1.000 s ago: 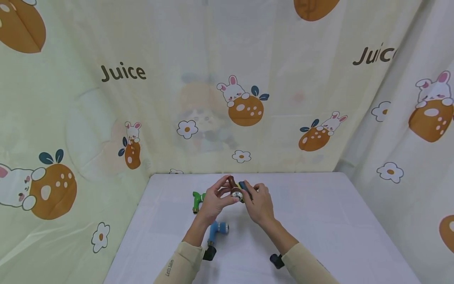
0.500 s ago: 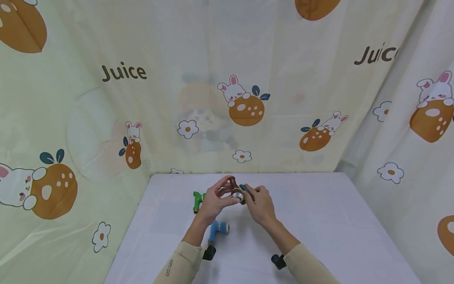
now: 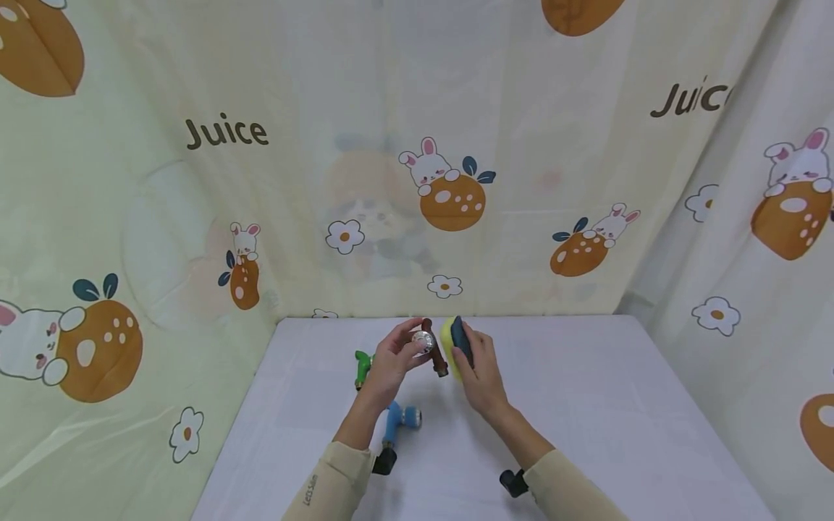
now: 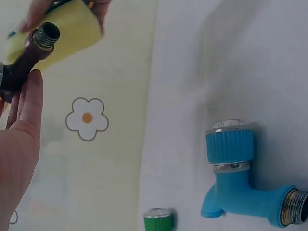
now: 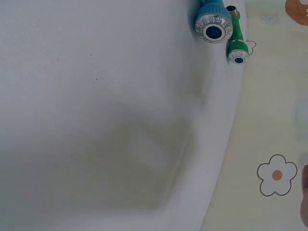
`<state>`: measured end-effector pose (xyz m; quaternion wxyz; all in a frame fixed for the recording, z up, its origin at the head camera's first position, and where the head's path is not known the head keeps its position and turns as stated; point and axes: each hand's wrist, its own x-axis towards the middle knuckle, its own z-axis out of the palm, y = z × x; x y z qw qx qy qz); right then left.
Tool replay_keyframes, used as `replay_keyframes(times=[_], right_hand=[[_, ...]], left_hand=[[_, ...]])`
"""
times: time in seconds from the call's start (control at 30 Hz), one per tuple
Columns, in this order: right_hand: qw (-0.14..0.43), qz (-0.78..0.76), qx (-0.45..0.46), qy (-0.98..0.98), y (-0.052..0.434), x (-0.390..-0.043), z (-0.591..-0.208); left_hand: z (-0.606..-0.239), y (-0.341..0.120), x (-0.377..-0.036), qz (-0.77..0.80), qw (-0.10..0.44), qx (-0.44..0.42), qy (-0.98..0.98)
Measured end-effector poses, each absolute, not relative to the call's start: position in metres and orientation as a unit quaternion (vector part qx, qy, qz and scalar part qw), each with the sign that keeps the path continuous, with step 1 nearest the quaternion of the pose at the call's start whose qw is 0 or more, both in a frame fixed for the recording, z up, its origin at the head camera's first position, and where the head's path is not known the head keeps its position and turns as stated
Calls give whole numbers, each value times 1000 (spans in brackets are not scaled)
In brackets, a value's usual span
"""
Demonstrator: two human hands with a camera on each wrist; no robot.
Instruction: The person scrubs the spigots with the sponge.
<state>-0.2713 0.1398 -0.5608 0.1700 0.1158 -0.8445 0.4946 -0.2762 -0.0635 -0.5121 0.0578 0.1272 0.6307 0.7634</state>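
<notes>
My left hand grips a brown tap with a silver knob, held above the white table. The left wrist view shows the brown tap with its threaded end up, against my left hand's fingers. My right hand holds a yellow sponge with a dark blue back just right of the tap. That sponge sits behind the tap's threaded end.
A blue tap lies on the table below my hands, a green tap to the left. Both appear in the wrist views: blue tap, green tap. Printed curtains enclose the table on three sides.
The sponge has come away from the tap and now stands upright to its right. My left hand has turned the tap so its silver knob faces up-left.
</notes>
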Motion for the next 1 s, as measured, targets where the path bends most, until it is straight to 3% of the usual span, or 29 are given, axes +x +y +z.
replay_keyframes(times=[0.37,0.6,1.0], right_hand=[[311,415,265,-813,132,-261,-551],[328,398,281,-809,130,-263,-548],[347,358,280,-820,131,-267,-546]], left_hand=[[-514,-63,-282,782,59,86,615],[-512,-61,-280,776,48,94,622],[-514,-62,-277,767,83,105,627]])
